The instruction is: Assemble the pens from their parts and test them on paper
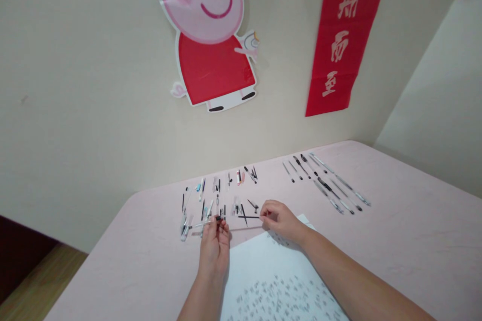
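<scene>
My left hand (215, 246) is closed, its fingertips pinching a slim pen piece (199, 223) with a clear-looking barrel pointing left and a black end at the fingers. To its right, my right hand (280, 218) has thumb and forefinger pressed together at the end of a thin black pen refill (248, 217). That refill points left and crosses another dark stick (244, 214) on the table. Several pen parts, such as a pink-and-white piece (238, 177) and a small blue cap (198, 187), lie in small groups behind my hands.
Several whole pens (341, 188) lie in slanted rows at the right back of the pink-covered table (395, 241). A sheet of paper (263, 266) with dark handwriting-like marks lies below my hands. The wall behind carries a cartoon pig cutout (214, 67) and a red banner (344, 60).
</scene>
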Demonstrator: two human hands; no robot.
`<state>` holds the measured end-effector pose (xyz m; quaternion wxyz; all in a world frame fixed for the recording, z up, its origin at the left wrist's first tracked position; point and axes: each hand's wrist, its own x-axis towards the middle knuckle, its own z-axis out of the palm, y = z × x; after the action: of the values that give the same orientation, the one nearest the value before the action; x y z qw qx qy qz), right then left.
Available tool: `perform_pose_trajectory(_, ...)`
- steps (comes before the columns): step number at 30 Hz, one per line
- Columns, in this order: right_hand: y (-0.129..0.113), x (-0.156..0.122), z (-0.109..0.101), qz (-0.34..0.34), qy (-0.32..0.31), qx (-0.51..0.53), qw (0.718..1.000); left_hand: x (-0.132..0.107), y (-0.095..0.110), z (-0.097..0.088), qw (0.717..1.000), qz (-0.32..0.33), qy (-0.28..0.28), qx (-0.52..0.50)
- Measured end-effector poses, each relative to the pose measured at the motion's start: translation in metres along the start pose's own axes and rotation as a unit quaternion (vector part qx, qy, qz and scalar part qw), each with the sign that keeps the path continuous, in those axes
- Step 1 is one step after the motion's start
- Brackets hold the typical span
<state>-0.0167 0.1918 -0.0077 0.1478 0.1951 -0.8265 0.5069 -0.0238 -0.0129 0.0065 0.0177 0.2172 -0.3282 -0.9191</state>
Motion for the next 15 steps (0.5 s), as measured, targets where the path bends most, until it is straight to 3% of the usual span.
perform_pose_trajectory(15, -0.0008, 0.0007, -0.0021, 0.043, 0.013, 0.030, 0.999, -0.0089, 0.0015, 0.0011, 0.995, 0.056, 0.000, 0.087)
